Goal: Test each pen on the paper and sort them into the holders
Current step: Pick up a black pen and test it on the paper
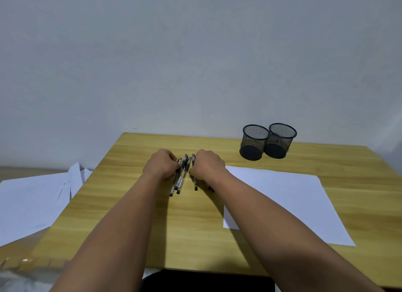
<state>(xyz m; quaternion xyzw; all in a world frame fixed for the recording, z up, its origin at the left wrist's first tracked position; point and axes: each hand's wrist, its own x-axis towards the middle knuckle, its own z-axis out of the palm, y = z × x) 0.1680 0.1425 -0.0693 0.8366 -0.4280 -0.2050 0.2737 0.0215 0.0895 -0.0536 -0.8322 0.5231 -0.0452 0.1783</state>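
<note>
Several clear pens with black caps (pixel 181 176) lie bunched together in the middle of the wooden table (pixel 134 222). My left hand (pixel 162 164) curls against the left side of the bunch, fingers on the pens. My right hand (pixel 207 164) curls against the right side, its fingers touching one pen (pixel 194 181) that lies slightly apart. A blank white sheet of paper (pixel 289 202) lies to the right of the pens. Two black mesh holders stand side by side at the back right, the left holder (pixel 253 142) and the right holder (pixel 280 140); both look empty.
A loose pile of white sheets (pixel 32 202) lies off the table's left edge, on a lower surface. A grey wall rises right behind the table. A dark object (pixel 206 281) sits below the table's near edge.
</note>
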